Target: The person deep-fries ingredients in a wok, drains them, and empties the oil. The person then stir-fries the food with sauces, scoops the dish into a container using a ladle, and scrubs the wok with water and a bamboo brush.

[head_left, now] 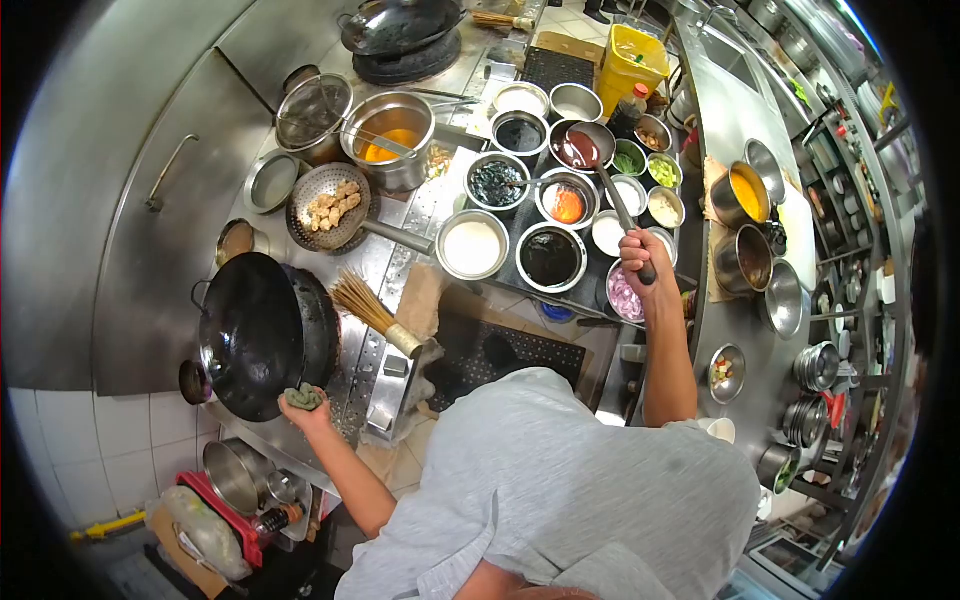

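My left hand [306, 414] is closed round a folded grey-green cloth [303, 397] at the near rim of a black wok [245, 340]. The wok stands tilted on the stove, and no food shows in it. On the right, my right hand [641, 256] grips the dark handle of a ladle [614, 197]. The ladle's bowl end is over a pan of dark red sauce [573, 128]; whether it dips in cannot be made out. Sliced purple onions [624, 298] sit in a container just below this hand.
Fried pieces [333, 208] lie in a perforated strainer [300, 232] beside a pot of orange liquid [390, 178]. A bamboo brush [378, 310] rests near the wok. Several seasoning pots, including black sauce [551, 260], fill the middle. A steel counter [722, 320] with bowls runs along the right.
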### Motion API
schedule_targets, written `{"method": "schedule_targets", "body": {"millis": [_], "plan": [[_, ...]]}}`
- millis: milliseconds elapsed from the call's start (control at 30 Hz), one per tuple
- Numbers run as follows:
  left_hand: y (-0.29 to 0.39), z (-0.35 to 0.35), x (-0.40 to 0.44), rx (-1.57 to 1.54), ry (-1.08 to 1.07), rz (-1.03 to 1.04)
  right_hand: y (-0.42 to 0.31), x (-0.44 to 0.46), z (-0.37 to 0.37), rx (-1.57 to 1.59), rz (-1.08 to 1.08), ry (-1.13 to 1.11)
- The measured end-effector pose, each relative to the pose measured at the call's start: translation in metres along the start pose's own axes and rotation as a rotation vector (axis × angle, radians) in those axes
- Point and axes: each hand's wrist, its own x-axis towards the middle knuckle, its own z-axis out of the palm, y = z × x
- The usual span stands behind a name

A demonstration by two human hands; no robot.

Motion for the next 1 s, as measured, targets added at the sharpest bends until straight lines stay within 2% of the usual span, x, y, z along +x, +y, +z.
{"method": "schedule_targets", "body": {"millis": [33,100,167,200,233,300,367,433,467,533,567,633,667,733,800,867,933,1000], "plan": [[0.001,-0.001,-0.003,0.006,-0.029,-0.022,0.0,-0.001,-0.004,0.115,0.036,-0.089],[0.007,-0.023,0.015,0.013,-0.061,-0.043,0.002,-0.007,-0.004,0.142,0.04,-0.12],[0.016,-0.075,0.078,-0.012,-0.882,-0.243,0.0,-0.012,-0.005,0.259,0.102,-0.247],[0.013,-0.064,0.041,-0.004,-0.532,-0.166,0.0,-0.016,-0.001,0.259,0.099,-0.246],[0.01,-0.052,0.008,-0.004,-0.534,-0.169,0.002,-0.021,0.006,0.247,0.085,-0.233],[0.006,-0.038,-0.031,0.127,-0.012,-0.029,0.002,-0.025,0.01,0.23,0.071,-0.223],[0.001,-0.121,0.039,0.256,-0.412,-0.116,-0.001,-0.026,0.01,0.291,0.086,-0.279],[-0.018,-0.148,0.047,0.549,0.03,0.128,-0.003,-0.024,0.013,0.333,0.094,-0.286],[-0.031,-0.178,0.067,0.543,0.035,0.126,-0.004,-0.023,0.015,0.377,0.1,-0.292],[-0.054,-0.231,0.097,1.229,0.062,0.334,-0.004,-0.021,0.017,0.41,0.109,-0.318],[-0.06,-0.233,0.089,1.215,0.075,0.329,-0.004,-0.019,0.019,0.448,0.114,-0.342],[-0.073,-0.229,0.064,1.75,0.308,0.406,-0.003,-0.021,0.026,0.497,0.134,-0.373],[-0.073,-0.237,0.059,1.521,0.113,0.573,-0.001,-0.025,0.031,0.5,0.125,-0.363],[-0.071,-0.237,0.052,1.316,-0.043,0.498,0.004,-0.038,0.044,0.51,0.114,-0.351],[-0.066,-0.201,-0.002,1.393,0.105,0.387,0.007,-0.048,0.059,0.474,0.076,-0.326],[-0.073,-0.2,-0.009,1.455,0.283,0.385,0.007,-0.056,0.072,0.356,0.081,-0.331],[-0.088,-0.231,0.026,1.539,0.289,0.434,0.007,-0.061,0.085,0.221,0.147,-0.418],[-0.079,-0.218,0.01,1.49,0.251,0.29,0.015,-0.069,0.098,0.105,0.199,-0.499]]}}
